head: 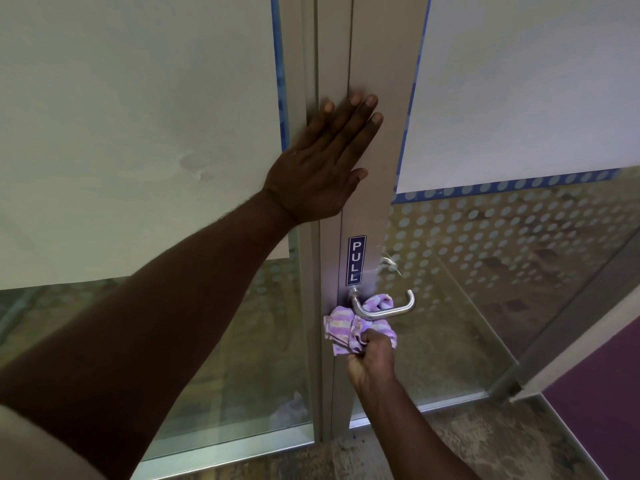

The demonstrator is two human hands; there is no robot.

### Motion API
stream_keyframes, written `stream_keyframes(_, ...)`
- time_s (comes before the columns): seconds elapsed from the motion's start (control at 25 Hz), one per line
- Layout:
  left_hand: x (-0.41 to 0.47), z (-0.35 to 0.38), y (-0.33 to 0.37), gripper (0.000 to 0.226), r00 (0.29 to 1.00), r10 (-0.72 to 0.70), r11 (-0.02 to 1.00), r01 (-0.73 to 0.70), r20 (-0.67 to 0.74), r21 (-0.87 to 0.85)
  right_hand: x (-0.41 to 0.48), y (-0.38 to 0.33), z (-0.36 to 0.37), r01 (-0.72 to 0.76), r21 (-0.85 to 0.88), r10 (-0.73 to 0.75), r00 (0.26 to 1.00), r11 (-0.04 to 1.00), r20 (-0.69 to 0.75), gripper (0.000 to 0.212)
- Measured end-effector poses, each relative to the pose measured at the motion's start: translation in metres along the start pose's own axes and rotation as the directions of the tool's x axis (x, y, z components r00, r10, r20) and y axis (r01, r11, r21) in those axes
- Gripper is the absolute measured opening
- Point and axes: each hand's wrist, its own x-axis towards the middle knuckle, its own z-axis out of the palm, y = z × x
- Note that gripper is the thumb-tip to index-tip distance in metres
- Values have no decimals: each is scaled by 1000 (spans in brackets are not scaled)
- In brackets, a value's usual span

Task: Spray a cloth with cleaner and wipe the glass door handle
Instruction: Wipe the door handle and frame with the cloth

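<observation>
A brushed-metal lever handle (388, 310) sticks out of the grey frame (377, 209) of a glass door, just below a blue PULL sticker (356, 260). My right hand (374, 358) is shut on a crumpled purple-and-white striped cloth (349, 332), pressing it up against the underside and back of the handle near its base. My left hand (329, 157) lies flat and open on the door frame higher up, fingers spread, holding nothing. No spray bottle is in view.
White paper sheets edged with blue tape cover the upper glass on both sides (138, 133). The lower glass pane (519, 244) on the right carries a frosted dot pattern. A purple wall (602, 403) stands at the right, with mottled stone floor (485, 441) below.
</observation>
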Motion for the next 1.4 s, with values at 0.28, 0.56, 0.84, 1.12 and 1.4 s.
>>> stream_keyframes(0.28, -1, 1, 0, 63, 1000, 11, 1000, -11, -12, 16, -16, -18, -3, -145, 118, 139, 989, 982, 56, 66)
stream_keyframes(0.56, -2, 0, -3, 64, 998, 38, 999, -38, -58, 0, -40, -49, -25, -111, -118, 97, 988, 987, -117, 30)
stream_keyframes(0.84, -2, -13, 0, 68, 1000, 20, 990, -22, -18, -139, -89, -97, -35, 82, -473, -75, 997, 877, 33, 23)
stream_keyframes(1.12, -3, -76, 82, 66, 883, 72, 797, 229, 464, -558, -116, -125, -15, 296, -625, -175, 953, 722, 248, 13)
stream_keyframes(1.4, -5, -101, 106, 69, 455, 345, 432, 699, 820, -570, -136, -155, -13, 350, -492, -131, 895, 797, 426, 43)
